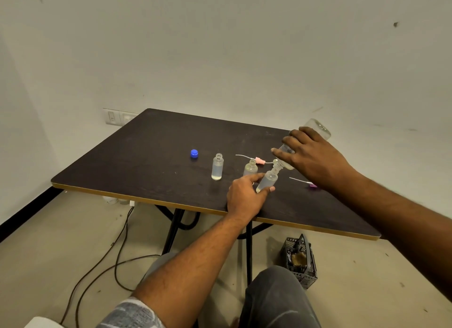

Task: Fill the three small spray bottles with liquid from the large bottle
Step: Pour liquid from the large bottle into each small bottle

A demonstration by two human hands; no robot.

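My right hand [310,154] grips the large clear bottle [318,128], tipped steeply with its mouth down against the neck of a small bottle [267,179]. That small bottle leans to the right and my left hand [244,195] holds it between thumb and fingers. A second small bottle [250,168] stands uncapped just behind my left fingers. The third small bottle [217,167] stands upright to the left, uncapped, with clear liquid inside.
A blue cap [194,153] lies left of the bottles on the dark table [137,161]. A pink spray head with tube [259,160] and a purple one [311,184] lie near my hands. A black basket [302,261] and cables [105,256] are on the floor.
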